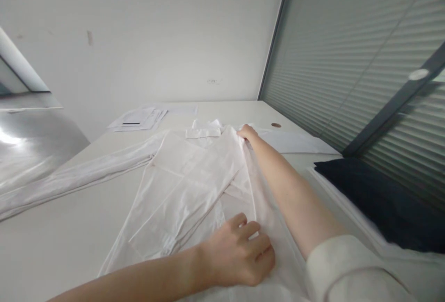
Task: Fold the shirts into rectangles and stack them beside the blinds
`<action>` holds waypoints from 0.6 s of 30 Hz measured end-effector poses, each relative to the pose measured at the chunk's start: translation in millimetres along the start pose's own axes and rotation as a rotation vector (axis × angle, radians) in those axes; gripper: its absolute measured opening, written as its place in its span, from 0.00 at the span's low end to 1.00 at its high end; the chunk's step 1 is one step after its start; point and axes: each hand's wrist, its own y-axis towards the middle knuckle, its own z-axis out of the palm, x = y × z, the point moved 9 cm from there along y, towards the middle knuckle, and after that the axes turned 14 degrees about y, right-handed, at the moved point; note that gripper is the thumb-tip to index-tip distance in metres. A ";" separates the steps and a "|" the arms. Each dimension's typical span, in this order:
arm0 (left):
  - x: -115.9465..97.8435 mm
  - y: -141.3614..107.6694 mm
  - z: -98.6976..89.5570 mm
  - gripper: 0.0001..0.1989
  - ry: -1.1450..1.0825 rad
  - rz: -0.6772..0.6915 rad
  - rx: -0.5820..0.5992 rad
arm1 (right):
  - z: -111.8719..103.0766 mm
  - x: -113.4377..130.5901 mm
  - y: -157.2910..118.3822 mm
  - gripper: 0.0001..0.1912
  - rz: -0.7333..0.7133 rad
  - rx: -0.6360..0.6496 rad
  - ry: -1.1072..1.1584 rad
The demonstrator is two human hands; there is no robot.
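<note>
A white long-sleeved shirt (194, 163) lies spread on the table, its collar (203, 132) at the far end. One sleeve (104, 170) stretches out to the left, and a layer of the same thin cloth slants across the body. My right hand (248, 132) reaches to the shoulder on the right side and pinches the fabric there. Nearer to me, my left hand (239, 251) rests on the lower right part of the body, fingers curled onto the cloth along a long edge; the fingertips are partly hidden.
Loose papers (141, 118) lie at the table's back left. Flat white material (295, 142) extends right of the shoulder, near a round brown table hole (276, 125). Dark folded cloth (378, 200) lies on the right beside window blinds (330, 61). A shiny metallic surface (38, 139) stands left.
</note>
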 end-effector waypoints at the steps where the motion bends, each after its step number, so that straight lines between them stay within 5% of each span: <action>1: 1.8 -3.9 -2.8 0.08 -0.001 -0.021 -0.008 | 1.7 2.4 3.3 0.25 0.003 -0.011 -0.003; 11: 15.9 -31.9 -21.4 0.09 -0.011 -0.107 0.000 | 14.6 23.8 33.4 0.25 0.006 -0.050 0.002; 18: 14.9 -64.2 -16.4 0.08 -0.026 -0.132 0.155 | 15.1 36.9 38.1 0.24 -0.037 -0.081 -0.039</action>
